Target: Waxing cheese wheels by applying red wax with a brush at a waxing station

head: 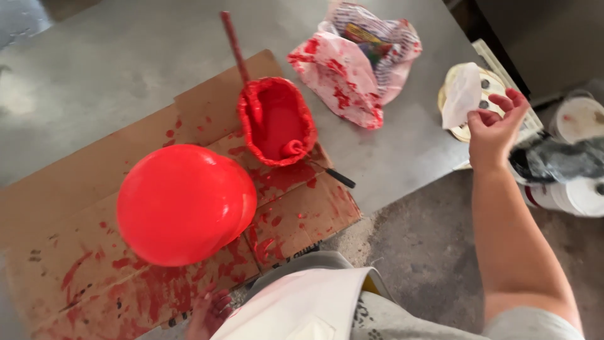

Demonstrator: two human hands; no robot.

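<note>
Your right hand is raised over the far edge of the bench, pinching a thin white sheet between thumb and fingertips; it looks limp and very light, so hold it by an edge and expect it to flop. Your left hand is low at the near edge, fingers curled and smeared red, against the paint-stained cardboard; whether it grips anything I cannot tell. Just above it sits a glossy red dome, likely wet and slippery, best taken by its rim. Beyond stand a red paint tub with a roller in it, and a stained plastic bag.
</note>
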